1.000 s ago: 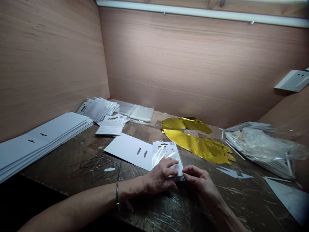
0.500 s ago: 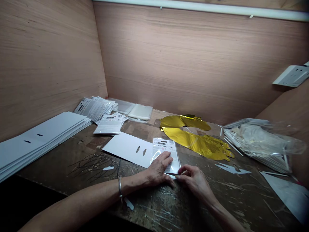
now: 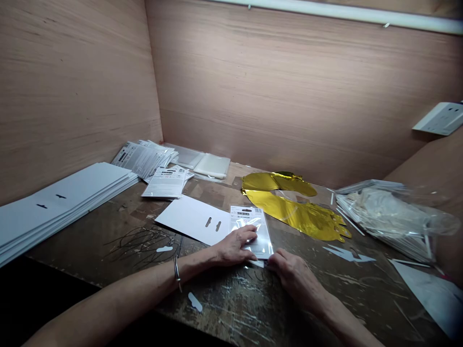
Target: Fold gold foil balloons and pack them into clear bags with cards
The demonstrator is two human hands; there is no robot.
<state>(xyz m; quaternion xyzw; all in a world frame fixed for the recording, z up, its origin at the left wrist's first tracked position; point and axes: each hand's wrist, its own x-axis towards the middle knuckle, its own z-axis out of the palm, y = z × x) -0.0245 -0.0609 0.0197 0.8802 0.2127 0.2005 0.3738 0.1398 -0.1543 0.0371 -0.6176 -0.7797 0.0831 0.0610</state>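
Observation:
A small clear plastic packet (image 3: pixel 250 226) with a printed white label lies on the worn table (image 3: pixel 119 238) in front of me. My left hand (image 3: pixel 231 248) rests flat on the packet's lower part, fingers stretched over it. My right hand (image 3: pixel 291 274) is closed in a pinch at the packet's bottom right corner. A white card (image 3: pixel 195 222) with two slots lies partly under the packet, to its left.
Gold foil balloons (image 3: pixel 294 207) lie beyond the packet. A bag of clear-wrapped items (image 3: pixel 388 214) sits at right. Stacks of white cards (image 3: pixel 61 200), printed packets (image 3: pixel 152 166) and clear bags (image 3: pixel 202 164) line the left and back. Wooden walls enclose the table.
The packet has stayed in place. My left fingers shifted slightly on it, and my right hand slid a little lower at its bottom edge.

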